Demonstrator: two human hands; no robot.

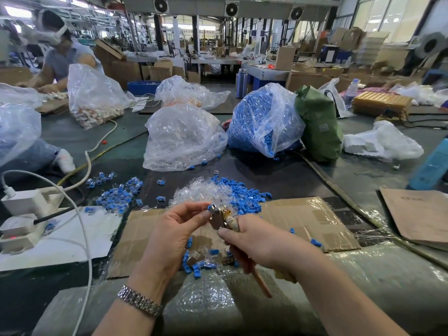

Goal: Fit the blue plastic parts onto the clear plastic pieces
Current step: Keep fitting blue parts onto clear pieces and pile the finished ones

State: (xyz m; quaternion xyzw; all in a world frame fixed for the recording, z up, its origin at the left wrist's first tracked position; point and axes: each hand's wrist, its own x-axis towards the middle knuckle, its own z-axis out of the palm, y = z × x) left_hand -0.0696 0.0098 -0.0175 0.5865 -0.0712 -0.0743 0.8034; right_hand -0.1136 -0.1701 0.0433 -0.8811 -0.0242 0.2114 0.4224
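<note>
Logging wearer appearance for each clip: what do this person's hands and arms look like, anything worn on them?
Both forearms are bare, with no sleeves and no gloves in view. The left hand has a silver metal link watch band round its wrist; the watch face is not visible. The right hand and its wrist carry nothing. No rings can be seen on the fingers that show.

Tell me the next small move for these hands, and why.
Probably squeeze the pliers. The right hand grips their handles, and the left hand pinches a blue part right at the metal tip, so the piece looks placed and ready to press together.
</note>
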